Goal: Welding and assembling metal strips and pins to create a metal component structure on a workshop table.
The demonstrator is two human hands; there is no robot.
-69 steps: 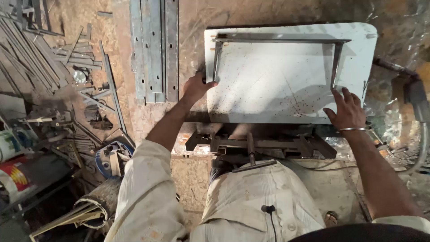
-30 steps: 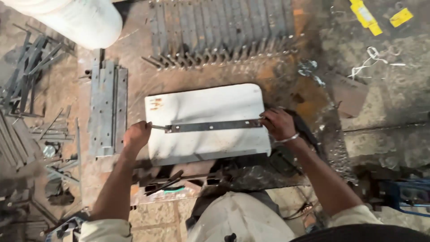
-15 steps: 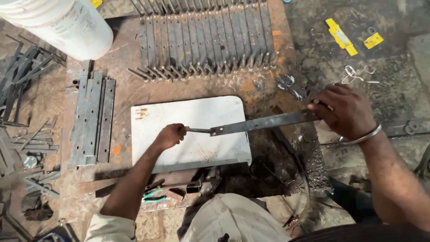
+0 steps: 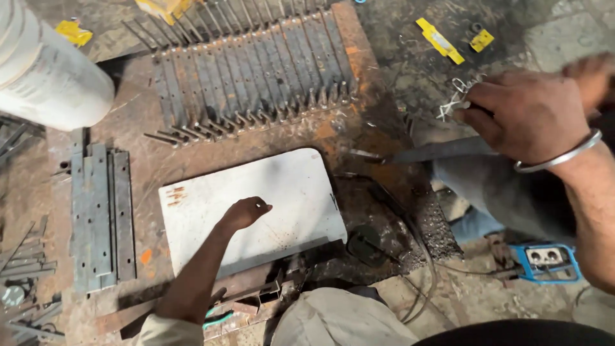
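Note:
A white metal plate (image 4: 282, 192) with rounded corners lies flat on a rusty work table (image 4: 359, 122). My left hand (image 4: 245, 213) rests on the plate near its middle, fingers loosely curled and holding nothing. My right hand (image 4: 528, 115), with a metal bangle on the wrist, is raised to the right of the table and grips a flat steel bar (image 4: 435, 152). The bar's free end points left, over the table's right edge and off the plate.
A row of several flat bars with hooked rod ends (image 4: 250, 77) lies at the table's back. A stack of flat strips (image 4: 102, 218) sits at left, a white cylinder (image 4: 45, 70) at top left. A blue socket box (image 4: 544, 261) and cables lie on the floor at right.
My right hand has carried the steel bar to the right, off the plate. My left hand has let go of the bar's end and now rests on the plate.

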